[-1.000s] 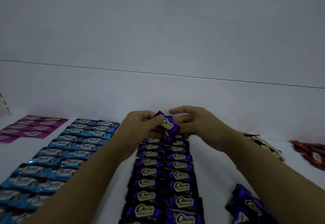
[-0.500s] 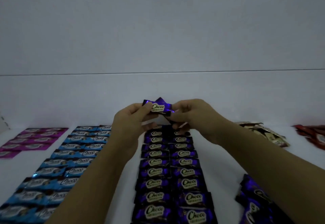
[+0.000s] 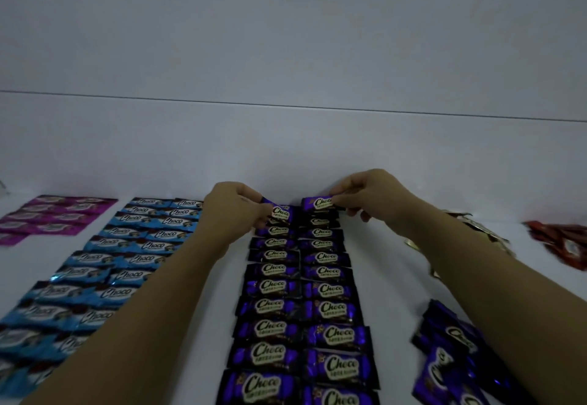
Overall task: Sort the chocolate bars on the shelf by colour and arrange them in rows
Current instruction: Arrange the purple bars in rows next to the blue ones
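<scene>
Nearest the camera, a double row of purple bars (image 3: 273, 306) ran away across the white shelf (image 3: 390, 293), each wrapper lying flat and overlapping the next. To its right, near the front, a loose heap of purple bars (image 3: 451, 350) lay unsorted beside the right forearm. On the left, a double row of blue bars (image 3: 104, 264) stretched back under the left forearm.

At the far end of the purple rows, the left hand (image 3: 235, 210) pinched a purple bar (image 3: 279, 212) between thumb and curled fingers, tilted over the left column's last place. The right hand (image 3: 371, 195) gripped a second purple bar (image 3: 320, 203) by its right end, at the head of the right column.

Farther back lay magenta bars (image 3: 54, 217) in rows at far left, a gold heap (image 3: 476, 229) behind the right arm, and red bars (image 3: 562, 239) at far right, blurred. The pale back wall (image 3: 286, 150) rose behind them.
</scene>
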The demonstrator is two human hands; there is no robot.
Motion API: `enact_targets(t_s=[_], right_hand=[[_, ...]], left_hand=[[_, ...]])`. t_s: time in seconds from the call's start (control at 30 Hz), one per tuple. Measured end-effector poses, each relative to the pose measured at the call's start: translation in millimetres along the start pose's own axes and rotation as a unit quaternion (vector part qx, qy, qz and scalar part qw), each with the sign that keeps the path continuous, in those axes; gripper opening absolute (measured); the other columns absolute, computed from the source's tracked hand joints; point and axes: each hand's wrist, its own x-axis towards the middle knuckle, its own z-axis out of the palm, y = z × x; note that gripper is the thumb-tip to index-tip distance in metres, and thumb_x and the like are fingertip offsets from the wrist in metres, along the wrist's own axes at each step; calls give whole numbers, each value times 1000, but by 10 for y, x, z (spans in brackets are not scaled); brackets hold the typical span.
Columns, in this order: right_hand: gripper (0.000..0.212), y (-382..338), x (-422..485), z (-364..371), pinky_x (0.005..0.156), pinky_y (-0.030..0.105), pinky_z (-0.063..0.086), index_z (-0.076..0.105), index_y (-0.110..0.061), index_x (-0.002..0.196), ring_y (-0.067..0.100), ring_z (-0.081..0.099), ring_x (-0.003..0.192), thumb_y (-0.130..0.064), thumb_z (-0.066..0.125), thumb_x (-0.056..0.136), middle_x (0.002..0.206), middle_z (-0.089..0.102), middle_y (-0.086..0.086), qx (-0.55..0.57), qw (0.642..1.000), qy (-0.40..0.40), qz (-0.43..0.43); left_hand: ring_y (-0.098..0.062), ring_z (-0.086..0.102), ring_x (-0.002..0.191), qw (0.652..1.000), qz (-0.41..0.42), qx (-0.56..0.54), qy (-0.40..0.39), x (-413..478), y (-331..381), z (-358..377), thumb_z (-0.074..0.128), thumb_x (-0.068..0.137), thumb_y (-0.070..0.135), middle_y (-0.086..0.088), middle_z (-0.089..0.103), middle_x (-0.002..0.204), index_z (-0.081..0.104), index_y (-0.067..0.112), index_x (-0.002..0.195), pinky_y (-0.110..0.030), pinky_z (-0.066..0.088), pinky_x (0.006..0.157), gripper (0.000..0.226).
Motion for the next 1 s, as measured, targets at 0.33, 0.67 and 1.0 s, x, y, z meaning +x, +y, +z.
enact_targets(t_s=[0.33, 0.67, 1.0], right_hand=[[9, 115, 51, 150, 64, 19, 43, 73, -25, 92, 7, 60, 80, -28, 69, 85, 81, 64, -14, -233, 970, 25, -60], [21, 111, -11, 307, 77, 27, 40, 68, -29, 112, 16, 52, 104, -31, 56, 95, 110, 58, -4, -400, 898, -7, -183], [23, -9, -7, 299, 83, 27, 47, 70, -26, 113, 15, 60, 101, -26, 57, 94, 114, 67, -5, -430, 887, -48, -164]], left_hand=[[-16, 51, 101, 908, 244, 338, -37, -88, -17, -28, 67, 87, 33, 3, 58, 105, 67, 24, 105, -34, 45, 87, 21], [-14, 56, 100, 876, 253, 401, -92, -40, -21, 72, 56, 94, 29, 6, 60, 112, 70, 29, 111, -34, 45, 93, 21], [-19, 57, 96, 891, 256, 372, -47, 22, -117, 218, 55, 94, 20, -1, 61, 108, 72, 20, 107, -32, 48, 80, 21]])
